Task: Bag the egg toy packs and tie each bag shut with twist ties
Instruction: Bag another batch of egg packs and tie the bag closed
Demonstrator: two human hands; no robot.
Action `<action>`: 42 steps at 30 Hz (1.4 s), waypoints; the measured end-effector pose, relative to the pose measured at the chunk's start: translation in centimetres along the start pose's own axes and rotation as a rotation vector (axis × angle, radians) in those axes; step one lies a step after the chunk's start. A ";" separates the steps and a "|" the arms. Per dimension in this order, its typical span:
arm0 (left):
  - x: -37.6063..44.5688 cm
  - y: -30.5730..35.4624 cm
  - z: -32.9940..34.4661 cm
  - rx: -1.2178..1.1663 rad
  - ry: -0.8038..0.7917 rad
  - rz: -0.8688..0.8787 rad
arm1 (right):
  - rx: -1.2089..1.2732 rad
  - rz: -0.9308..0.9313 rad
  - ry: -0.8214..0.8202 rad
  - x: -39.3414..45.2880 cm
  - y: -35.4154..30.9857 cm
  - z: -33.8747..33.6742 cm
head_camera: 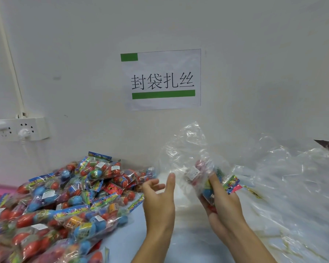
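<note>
I am holding an egg toy pack [216, 184] in my right hand [223, 207], fingers curled round it, and working it into a clear bag [186, 149] that is standing crumpled above the table, in front of the wall. The pack looks partly wrapped in the plastic already, though I cannot tell exactly where the bag's mouth is lying. My left hand [159, 198] is hovering just beside the bag, fingers relaxed and spread, grasping nothing. To do this step well, I judge the left hand should be catching the bag's rim and holding it wide so the pack slides down cleanly without snagging its card header. A large heap of toy packs [55, 202] is waiting on the left of the table [190, 242], while loose plastic bags [292, 186] are piling up on the right. A paper sign [161, 79] is hanging on the wall behind, with a power strip [19, 129] to its left.
</note>
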State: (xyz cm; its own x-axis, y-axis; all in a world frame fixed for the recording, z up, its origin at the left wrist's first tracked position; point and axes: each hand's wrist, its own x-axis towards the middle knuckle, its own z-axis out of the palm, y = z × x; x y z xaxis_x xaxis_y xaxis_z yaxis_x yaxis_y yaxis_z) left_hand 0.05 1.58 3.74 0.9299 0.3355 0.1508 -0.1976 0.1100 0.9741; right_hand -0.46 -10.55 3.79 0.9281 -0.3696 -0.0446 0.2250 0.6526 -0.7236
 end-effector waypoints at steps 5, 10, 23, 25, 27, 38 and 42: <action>-0.1 -1.0 0.3 -0.099 -0.454 -0.280 | -0.033 0.083 -0.121 -0.4 0.2 0.1; 0.4 -2.2 -0.8 0.059 -0.710 -0.283 | 0.132 0.246 -0.224 -0.5 -0.6 0.2; 0.8 -0.3 -0.7 0.322 -0.180 0.600 | -0.562 -0.238 -0.034 0.6 1.2 -0.8; 0.8 -0.6 -0.5 0.462 -0.290 0.681 | -0.708 -0.325 -0.066 0.4 1.8 -0.9; 1.0 -1.3 -0.7 0.557 -0.313 0.729 | -0.799 -0.376 -0.096 0.2 2.2 -0.9; -0.7 -0.6 -0.2 0.391 -0.361 0.919 | -0.974 -0.403 0.130 0.6 1.7 -1.7; -0.7 -0.5 -0.5 0.514 -0.254 0.903 | -0.954 -0.386 0.114 0.7 1.4 -1.7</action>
State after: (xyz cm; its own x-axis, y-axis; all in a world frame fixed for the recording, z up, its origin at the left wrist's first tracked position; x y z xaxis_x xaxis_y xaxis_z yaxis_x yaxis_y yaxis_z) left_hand -0.65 1.76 3.07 0.5539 -0.1157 0.8245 -0.7458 -0.5091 0.4296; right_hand -0.04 -11.02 1.63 0.7981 -0.5349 0.2774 0.1267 -0.3011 -0.9451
